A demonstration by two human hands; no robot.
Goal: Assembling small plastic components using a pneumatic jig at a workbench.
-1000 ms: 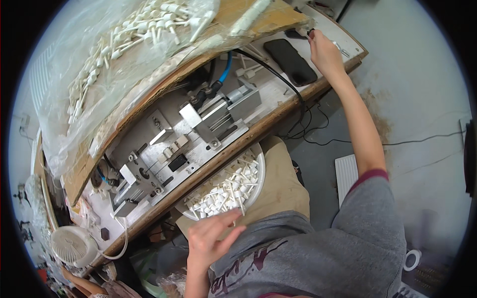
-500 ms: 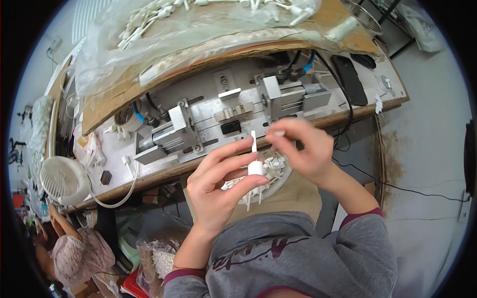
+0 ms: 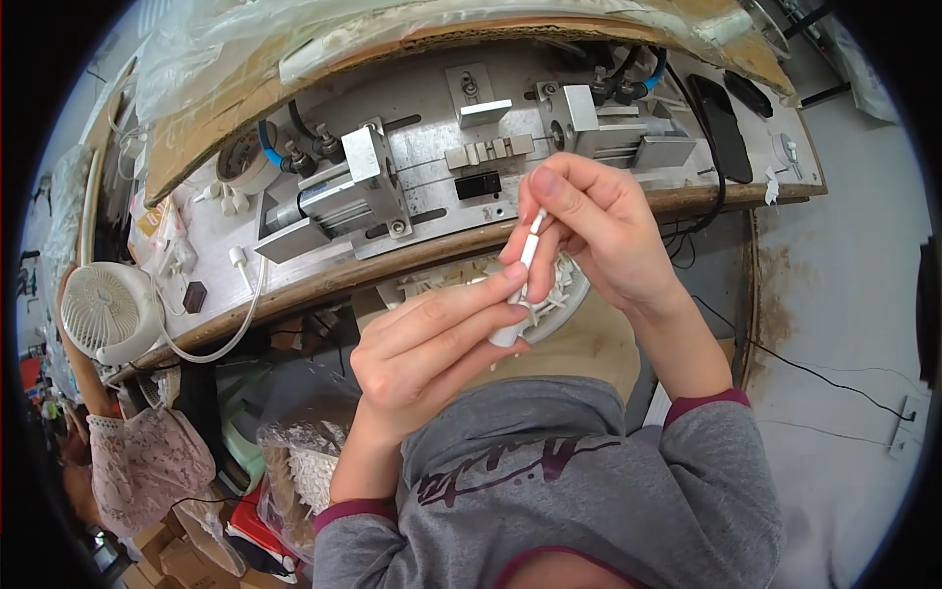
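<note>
My left hand (image 3: 417, 348) grips a white plastic cap (image 3: 506, 337) with a slim white stem (image 3: 531, 250) rising from it, tilted up to the right. My right hand (image 3: 613, 231) pinches a small white tip piece (image 3: 539, 222) at the stem's upper end. The two appear to meet there, but fingers hide part of the join. Below both hands, a round white tray (image 3: 579, 293) holds many thin white plastic parts, partly covered by my fingers.
Beyond my hands, a bench carries a metal fixture with a left cylinder unit (image 3: 339, 196), a right cylinder unit (image 3: 613, 123) and a notched holder (image 3: 491, 151). A white fan (image 3: 110, 312) stands left, a black phone (image 3: 719, 128) lies right. Another person's sleeve (image 3: 147, 461) shows lower left.
My right hand has come down and in to the stem, bringing the small piece to its end. The upright stem now leans right. The whole view has shifted slightly.
</note>
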